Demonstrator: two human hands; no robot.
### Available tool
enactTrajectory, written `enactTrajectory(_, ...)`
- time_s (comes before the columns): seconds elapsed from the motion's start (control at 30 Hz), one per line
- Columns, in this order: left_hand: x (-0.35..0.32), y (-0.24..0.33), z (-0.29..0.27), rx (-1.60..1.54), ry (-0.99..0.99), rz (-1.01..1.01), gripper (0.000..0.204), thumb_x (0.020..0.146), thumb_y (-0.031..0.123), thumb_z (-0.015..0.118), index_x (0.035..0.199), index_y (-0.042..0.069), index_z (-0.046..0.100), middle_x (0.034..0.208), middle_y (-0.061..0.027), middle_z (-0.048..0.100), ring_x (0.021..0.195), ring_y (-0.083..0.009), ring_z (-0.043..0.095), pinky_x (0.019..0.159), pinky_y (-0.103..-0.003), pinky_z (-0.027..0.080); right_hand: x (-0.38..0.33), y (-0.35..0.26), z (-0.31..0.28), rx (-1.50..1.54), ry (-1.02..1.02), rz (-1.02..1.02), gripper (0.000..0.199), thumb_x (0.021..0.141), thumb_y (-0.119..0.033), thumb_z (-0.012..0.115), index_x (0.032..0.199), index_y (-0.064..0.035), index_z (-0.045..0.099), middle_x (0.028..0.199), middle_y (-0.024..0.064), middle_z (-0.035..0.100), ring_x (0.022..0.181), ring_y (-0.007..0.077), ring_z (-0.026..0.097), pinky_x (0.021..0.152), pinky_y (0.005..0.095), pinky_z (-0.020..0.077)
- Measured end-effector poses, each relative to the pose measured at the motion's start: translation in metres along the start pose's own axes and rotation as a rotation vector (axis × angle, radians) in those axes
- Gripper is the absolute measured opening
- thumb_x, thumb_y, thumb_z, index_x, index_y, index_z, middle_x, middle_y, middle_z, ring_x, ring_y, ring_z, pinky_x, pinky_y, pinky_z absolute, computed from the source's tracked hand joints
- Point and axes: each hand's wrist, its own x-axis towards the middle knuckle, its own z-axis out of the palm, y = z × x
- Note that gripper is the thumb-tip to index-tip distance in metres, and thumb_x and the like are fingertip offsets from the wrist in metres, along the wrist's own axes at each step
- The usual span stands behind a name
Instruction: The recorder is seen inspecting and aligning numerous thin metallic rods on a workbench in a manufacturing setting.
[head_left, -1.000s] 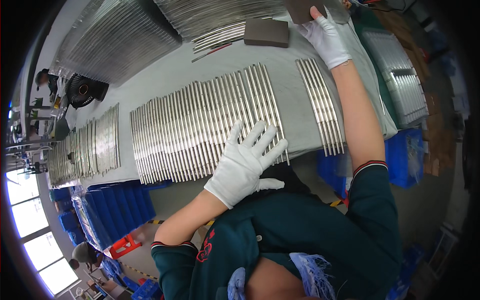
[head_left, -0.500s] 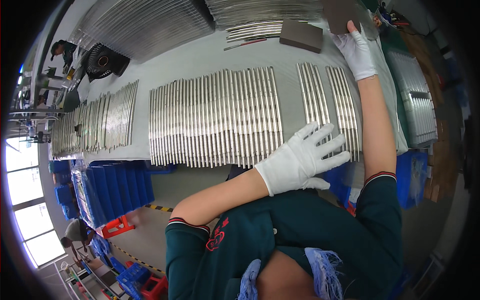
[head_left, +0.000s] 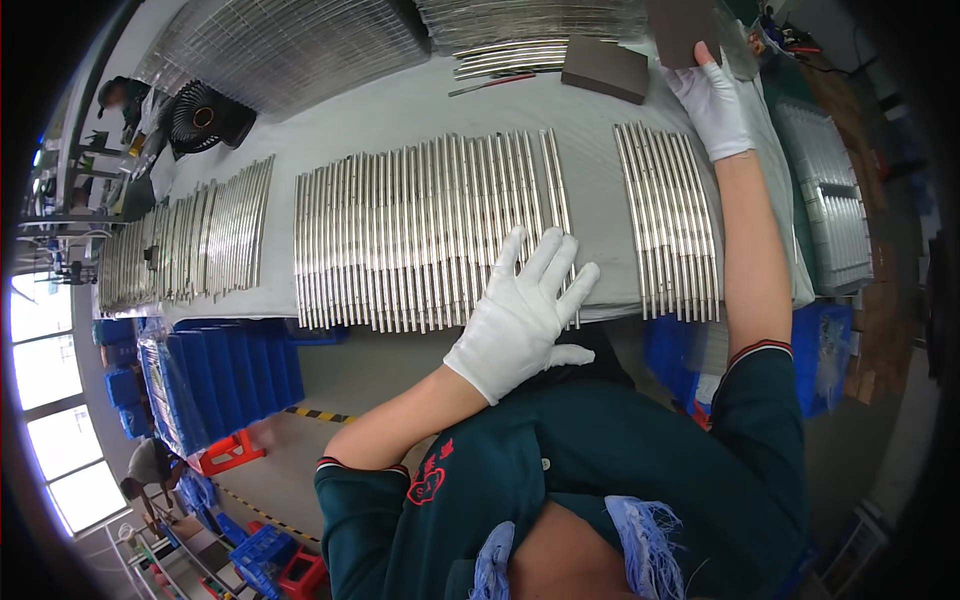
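Both hands wear white gloves. My left hand (head_left: 522, 312) lies flat with fingers spread on the near right end of a wide row of shiny metal rods (head_left: 420, 232) laid side by side on a grey table (head_left: 400, 110). My right hand (head_left: 714, 100) reaches to the far right, fingers on a dark brown rectangular block (head_left: 682, 30). A smaller group of metal rods (head_left: 668, 222) lies between my two arms. A second brown block (head_left: 604, 70) rests a little left of my right hand.
Another row of rods (head_left: 190, 245) lies further left. Stacks of rods (head_left: 290, 40) fill the table's far side. A black fan (head_left: 205, 115) stands at the far left. Blue bins (head_left: 220, 370) sit below the table edge. Another person (head_left: 150, 465) is at lower left.
My left hand moved left onto the end of the wide rod row. My right hand stays by the brown block at the far right. The view shifted.
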Motion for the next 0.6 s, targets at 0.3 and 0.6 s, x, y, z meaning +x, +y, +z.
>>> enactTrajectory(0.3, 0.012, 0.002, 0.006, -0.125, 0.074, 0.162, 0.080, 0.078, 0.049, 0.074, 0.139, 0.004, 0.047, 0.142, -0.0156, 0.049, 0.137, -0.0333, 0.043, 0.114, -0.053, 0.030, 0.000, -0.002, -0.002, -0.017, -0.001, -0.007, 0.037, 0.099, -0.019, 0.062, 0.133, -0.0065, 0.052, 0.128, 0.0074, 0.062, 0.115, 0.0203, 0.063, 0.100, 0.0382, 0.0532)
enactTrajectory(0.6, -0.014, -0.009, 0.024, 0.111, 0.187, -0.051, 0.054, 0.081, 0.032, 0.073, 0.127, 0.009, 0.058, 0.133, -0.0131, 0.056, 0.129, -0.0304, 0.051, 0.107, -0.049, 0.039, -0.020, -0.003, 0.059, -0.198, -0.048, -0.006, 0.045, 0.097, -0.013, 0.063, 0.140, -0.0064, 0.048, 0.133, 0.0079, 0.059, 0.118, 0.0207, 0.061, 0.102, 0.0368, 0.0507)
